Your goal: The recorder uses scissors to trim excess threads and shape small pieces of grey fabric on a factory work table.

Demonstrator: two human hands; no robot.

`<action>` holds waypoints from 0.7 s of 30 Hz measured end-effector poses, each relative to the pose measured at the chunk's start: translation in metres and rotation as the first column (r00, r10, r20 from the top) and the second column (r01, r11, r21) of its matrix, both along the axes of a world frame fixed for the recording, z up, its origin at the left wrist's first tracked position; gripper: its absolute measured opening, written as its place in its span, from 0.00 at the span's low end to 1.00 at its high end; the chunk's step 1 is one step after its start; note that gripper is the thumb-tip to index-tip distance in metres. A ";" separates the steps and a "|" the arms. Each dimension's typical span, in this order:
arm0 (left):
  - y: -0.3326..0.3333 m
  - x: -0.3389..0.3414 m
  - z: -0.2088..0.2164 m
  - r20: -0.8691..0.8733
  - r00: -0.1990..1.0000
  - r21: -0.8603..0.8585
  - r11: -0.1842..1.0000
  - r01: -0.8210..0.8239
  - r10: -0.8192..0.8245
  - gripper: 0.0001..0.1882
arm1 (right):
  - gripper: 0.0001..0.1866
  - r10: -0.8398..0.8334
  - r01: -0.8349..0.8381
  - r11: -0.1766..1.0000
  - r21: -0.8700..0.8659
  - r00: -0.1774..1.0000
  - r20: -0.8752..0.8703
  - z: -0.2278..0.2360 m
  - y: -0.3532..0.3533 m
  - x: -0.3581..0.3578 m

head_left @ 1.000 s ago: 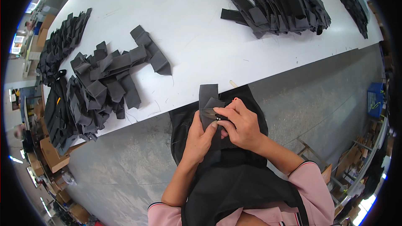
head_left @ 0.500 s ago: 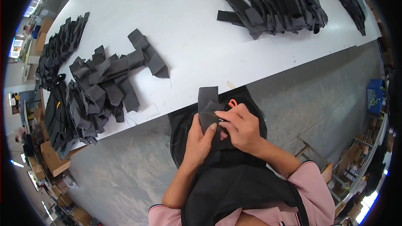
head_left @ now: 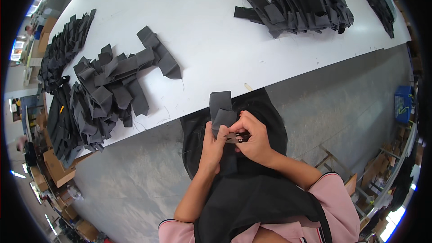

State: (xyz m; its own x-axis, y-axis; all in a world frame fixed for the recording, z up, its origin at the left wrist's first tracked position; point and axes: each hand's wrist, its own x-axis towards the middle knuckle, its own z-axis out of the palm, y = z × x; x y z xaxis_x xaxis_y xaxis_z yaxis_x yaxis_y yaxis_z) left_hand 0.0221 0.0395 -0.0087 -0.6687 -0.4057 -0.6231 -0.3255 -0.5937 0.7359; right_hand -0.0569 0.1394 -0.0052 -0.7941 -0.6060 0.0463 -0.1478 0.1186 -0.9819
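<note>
While cloth point(head_left: 221, 102) is held — scissors point(head_left: 240, 138) too.

I can't read any words, numbers or signs here. The orange mark point(head_left: 62, 110) on the dark cloth point(head_left: 56, 126) at the left is too small to read. The brown box point(head_left: 58, 169) at the left and the blue basket point(head_left: 403, 103) at the right are too blurry to read.

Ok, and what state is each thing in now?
Dark gray fabric strip: held in the left hand, layered
Thread snips: gripped in the right hand; open or shut unclear
Large left strip heap: loose, jumbled
Large upper-right strip pile: bunched in rows
White table: scattered with threads
Black apron: worn
</note>
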 end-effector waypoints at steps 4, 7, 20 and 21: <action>-0.009 -0.001 0.008 -0.043 0.997 0.091 0.993 0.073 -0.070 0.17 | 0.10 0.156 -0.161 0.987 -0.005 0.950 0.269 -0.001 0.008 -0.014; -0.014 0.001 0.010 -0.144 0.980 0.127 0.980 0.154 -0.135 0.17 | 0.09 0.215 -0.233 0.972 0.016 0.921 0.325 0.008 0.005 -0.026; -0.023 -0.003 0.007 -0.294 0.952 0.368 0.929 0.035 0.080 0.19 | 0.15 0.103 -0.059 0.969 0.242 0.979 -0.175 0.025 0.027 -0.018; -0.023 -0.003 0.006 -0.328 0.939 0.404 0.914 0.042 0.102 0.18 | 0.15 0.090 -0.012 0.960 0.280 0.959 -0.269 0.028 0.027 -0.016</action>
